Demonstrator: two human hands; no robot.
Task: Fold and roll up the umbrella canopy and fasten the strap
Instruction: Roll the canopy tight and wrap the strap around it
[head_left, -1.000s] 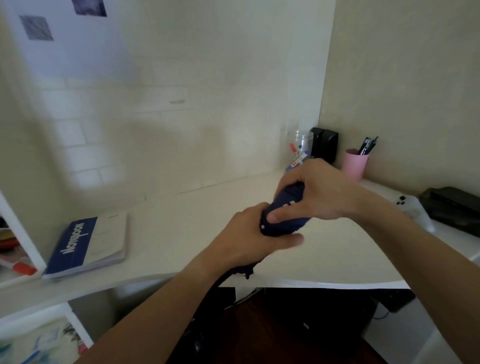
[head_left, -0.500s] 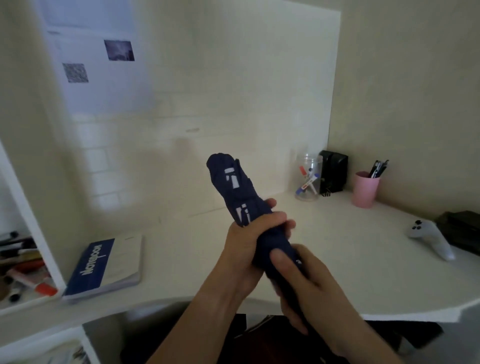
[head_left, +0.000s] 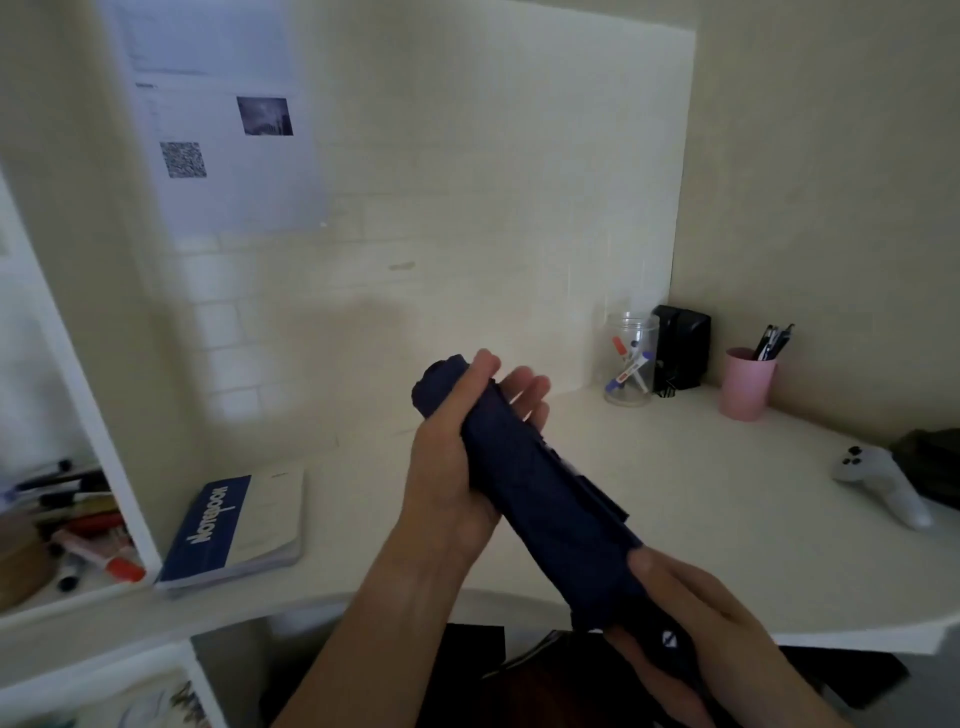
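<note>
Rolling step, nearly done: umbrella (head_left: 540, 488) is a tight navy bundle held in the air above the table's (head_left: 675, 519) front edge, slanting from upper left down to the handle end at lower right. Left hand (head_left: 457, 467) holds the upper canopy end, fingers (head_left: 524, 384) reaching round behind the roll, tips straight and slightly apart. Right hand (head_left: 691, 634) is clamped on the handle end, thumb along the fabric. A flat band shows on the roll's right side, likely the strap (head_left: 597, 493); can't tell if it's fastened. Next move, my read: keep the roll tight, pull the strap around, press it closed. Containers: clear jar (head_left: 630, 358) behind the umbrella holds a few markers; pink cup (head_left: 748, 384) to the jar's right holds dark pens; shelf (head_left: 78, 519) far left of the umbrella holds loose markers.
</note>
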